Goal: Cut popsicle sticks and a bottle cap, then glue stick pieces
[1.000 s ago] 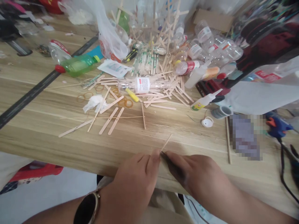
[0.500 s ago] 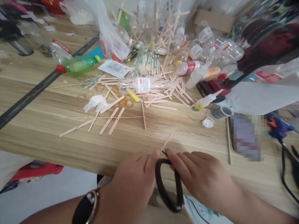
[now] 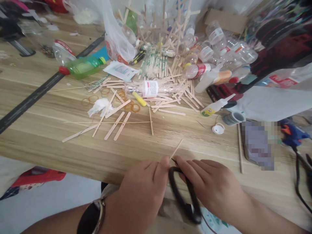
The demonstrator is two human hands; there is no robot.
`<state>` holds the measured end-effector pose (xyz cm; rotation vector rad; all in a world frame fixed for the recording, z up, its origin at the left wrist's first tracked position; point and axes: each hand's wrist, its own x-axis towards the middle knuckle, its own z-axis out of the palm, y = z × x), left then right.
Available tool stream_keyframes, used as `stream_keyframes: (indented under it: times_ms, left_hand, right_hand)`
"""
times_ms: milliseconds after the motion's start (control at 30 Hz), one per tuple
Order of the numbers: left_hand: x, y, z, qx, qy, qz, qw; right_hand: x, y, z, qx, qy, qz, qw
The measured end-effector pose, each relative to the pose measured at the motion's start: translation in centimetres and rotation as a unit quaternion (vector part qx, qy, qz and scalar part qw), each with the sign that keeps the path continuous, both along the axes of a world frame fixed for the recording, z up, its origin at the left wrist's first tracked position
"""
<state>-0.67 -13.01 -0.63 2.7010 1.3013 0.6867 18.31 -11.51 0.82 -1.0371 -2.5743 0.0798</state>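
Near the table's front edge, my left hand [image 3: 146,182] is closed round a thin wooden craft stick [image 3: 176,148], whose free end points up and away to the right. My right hand [image 3: 212,182] is closed on what looks like a pair of scissors, gripped near the dark tip. Their black handle loop [image 3: 173,185] hangs below, toward me, blurred by motion. The dark tip touches or nearly touches the stick beside my left thumb; my fingers hide the exact contact. Beyond my hands lie two craft sticks with a small hole [image 3: 114,126] [image 3: 122,126] and a short stick [image 3: 151,121].
A clear plastic bottle [image 3: 151,88] lies among scattered craft sticks, with a yellow cutter [image 3: 139,98] before it. To the right are a glue bottle [image 3: 216,105], a small tub [image 3: 234,118], a pixelated phone-like object [image 3: 258,144] and a blue glue gun [image 3: 293,131]. A green bottle [image 3: 84,67] lies left.
The black handle loop has swung to the right and slightly downward. Both hands and the stick have shifted a little to the right, still closed on the same things.
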Motion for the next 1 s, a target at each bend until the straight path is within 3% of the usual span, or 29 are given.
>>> stream_keyframes:
  times_ms: [67,133,167,200,233,267,333,367,433,500,533,600,633,733,833,900,933,967,1000]
  left_hand:
    - [0.0,0.0,-0.1,0.043,0.026,-0.011,0.999]
    - [-0.1,0.1,-0.3,0.085,0.045,-0.017,0.995]
    - [-0.1,0.1,-0.4,0.099,0.051,-0.017,0.994]
    - [-0.1,0.1,-0.6,0.107,0.055,-0.017,0.993]
    - [0.0,0.2,-0.7,0.105,0.057,-0.019,0.993]
    - [0.0,0.2,-0.8,0.091,0.052,-0.02,0.994]
    - [0.0,0.3,-1.0,0.02,0.022,-0.024,0.999]
    - [0.0,0.3,-1.1,-0.027,0.001,-0.022,0.999]
    - [-0.1,0.2,-1.0,-0.097,-0.04,-0.017,0.994]
    - [-0.2,0.1,-0.9,-0.104,-0.056,-0.016,0.993]
    - [-0.2,0.0,-0.8,-0.088,-0.054,-0.015,0.995]
    - [-0.2,-0.1,-0.8,-0.031,-0.036,-0.015,0.999]
    - [-0.2,-0.1,-0.8,-0.001,-0.02,-0.014,1.0]
    - [-0.1,0.1,-1.0,0.064,0.023,-0.016,0.998]
    - [0.0,0.6,-1.2,0.102,0.045,-0.032,0.993]
    - [0.0,1.1,-1.2,0.117,0.045,-0.038,0.991]
    - [0.0,1.3,-1.3,0.117,0.039,-0.039,0.992]
    - [0.0,1.5,-1.3,0.115,0.031,-0.04,0.992]
    - [0.0,1.7,-1.3,0.109,0.023,-0.042,0.993]
  right_hand:
    - [-0.6,-0.1,0.2,-0.199,0.084,-0.068,0.974]
    - [-1.3,-0.3,0.6,-0.42,0.138,-0.135,0.887]
    - [-1.5,-0.3,0.7,-0.485,0.144,-0.155,0.848]
    - [-1.6,-0.4,0.7,-0.508,0.142,-0.164,0.834]
    - [-1.5,-0.4,0.7,-0.485,0.134,-0.164,0.849]
    - [-1.4,-0.4,0.5,-0.418,0.115,-0.15,0.889]
    - [-0.7,-0.3,0.2,-0.194,0.036,-0.081,0.977]
    - [-0.4,-0.3,0.0,-0.079,-0.018,-0.041,0.996]
    - [0.1,-0.2,-0.2,0.075,-0.105,0.021,0.991]
    - [0.2,-0.1,-0.2,0.094,-0.106,0.031,0.989]
    - [0.1,-0.1,-0.1,0.053,-0.071,0.015,0.996]
    - [-0.4,-0.3,0.3,-0.111,0.034,-0.047,0.992]
    - [-0.6,-0.3,0.5,-0.211,0.09,-0.082,0.97]
    - [-1.4,-0.6,1.0,-0.451,0.206,-0.158,0.854]
    - [-1.9,-0.9,1.1,-0.604,0.258,-0.226,0.72]
    - [-2.2,-1.1,1.1,-0.659,0.275,-0.259,0.651]
    - [-2.3,-1.1,1.1,-0.665,0.282,-0.267,0.638]
    - [-2.3,-1.2,1.2,-0.657,0.286,-0.269,0.643]
    - [-2.2,-1.3,1.3,-0.637,0.284,-0.266,0.666]
